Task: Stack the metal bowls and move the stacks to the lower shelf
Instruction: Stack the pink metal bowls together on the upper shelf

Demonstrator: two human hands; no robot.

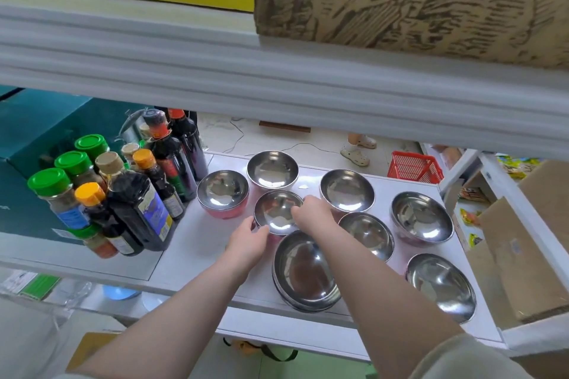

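Both hands clamp the centre bowl (278,212): left hand (248,244) fingers on the near-left rim, right hand (314,212) on the right rim, probably to steady the lift. Started stack (304,271) sits just nearer; loose bowls ring it.

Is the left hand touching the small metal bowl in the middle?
Touching. The head view shows the left hand with its fingers against the near-left rim of the small metal bowl.

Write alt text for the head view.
Both hands, left hand and right hand, grip a small metal bowl on a white shelf, among seven other bowls. Sauce bottles crowd the left.
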